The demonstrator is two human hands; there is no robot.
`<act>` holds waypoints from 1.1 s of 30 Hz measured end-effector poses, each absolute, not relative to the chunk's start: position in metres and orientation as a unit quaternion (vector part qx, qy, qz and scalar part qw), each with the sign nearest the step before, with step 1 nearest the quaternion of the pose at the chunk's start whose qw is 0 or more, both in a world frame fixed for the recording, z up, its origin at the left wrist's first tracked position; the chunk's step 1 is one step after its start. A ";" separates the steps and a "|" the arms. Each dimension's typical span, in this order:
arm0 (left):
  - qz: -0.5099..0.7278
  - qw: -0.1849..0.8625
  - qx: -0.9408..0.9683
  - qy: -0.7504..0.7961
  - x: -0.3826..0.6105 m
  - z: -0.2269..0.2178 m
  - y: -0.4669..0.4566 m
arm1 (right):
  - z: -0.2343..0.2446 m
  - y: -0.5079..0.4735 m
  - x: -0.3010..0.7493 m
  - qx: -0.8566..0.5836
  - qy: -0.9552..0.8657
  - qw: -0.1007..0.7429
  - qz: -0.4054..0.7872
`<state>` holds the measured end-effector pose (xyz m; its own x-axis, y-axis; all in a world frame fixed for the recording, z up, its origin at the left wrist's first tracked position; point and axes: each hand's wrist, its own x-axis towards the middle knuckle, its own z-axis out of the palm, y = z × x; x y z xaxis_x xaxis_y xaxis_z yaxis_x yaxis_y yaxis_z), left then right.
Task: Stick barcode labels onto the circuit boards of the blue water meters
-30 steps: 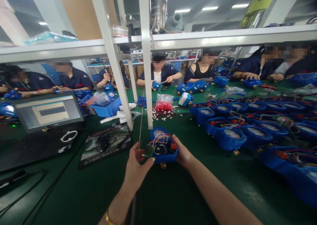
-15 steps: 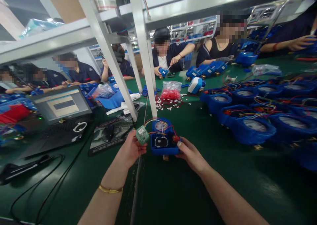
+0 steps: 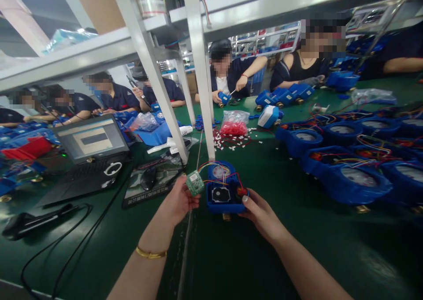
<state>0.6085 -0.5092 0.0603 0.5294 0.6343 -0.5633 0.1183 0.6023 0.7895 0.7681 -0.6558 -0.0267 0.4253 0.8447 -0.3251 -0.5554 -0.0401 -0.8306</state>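
Pinching a small green circuit board (image 3: 194,183) between thumb and fingertips, the left hand (image 3: 178,201) holds it raised just off the worktop (image 3: 231,256), its fingers closed narrowly on the board's lower edge. A gold bracelet (image 3: 150,253) sits on that wrist. Just beside those fingers, on the thumb side, lies the blue meter housing (image 3: 222,203), open on top with a dark round part showing inside. Coloured wires (image 3: 214,165) arch from the board over to the housing. The right hand (image 3: 261,209) grips the housing's near right corner, fingers curled under it and the thumb lying on top next to a red part (image 3: 242,191). Beyond the fingertips of both hands stands a white frame post (image 3: 201,71), and past it a clear bag of red pieces (image 3: 234,124). Out past the left hand's knuckles lie a computer mouse (image 3: 148,178) and an open laptop (image 3: 92,141). Well beyond the right hand's back, rows of blue meters (image 3: 346,176) cover the worktop.
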 end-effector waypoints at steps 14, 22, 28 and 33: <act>0.159 0.755 0.449 0.451 0.606 0.060 -0.500 | -0.040 -0.645 0.765 -0.481 -0.141 0.701 0.508; 0.245 0.634 0.578 0.452 0.602 0.058 -0.469 | -0.040 -0.588 0.756 -0.486 -0.132 0.726 0.469; 0.247 0.549 0.692 0.399 0.585 0.051 -0.465 | -0.052 -0.574 0.760 -0.480 -0.141 0.737 0.454; 0.190 0.534 0.727 0.387 0.558 0.043 -0.437 | -0.056 -0.575 0.763 -0.485 -0.121 0.751 0.431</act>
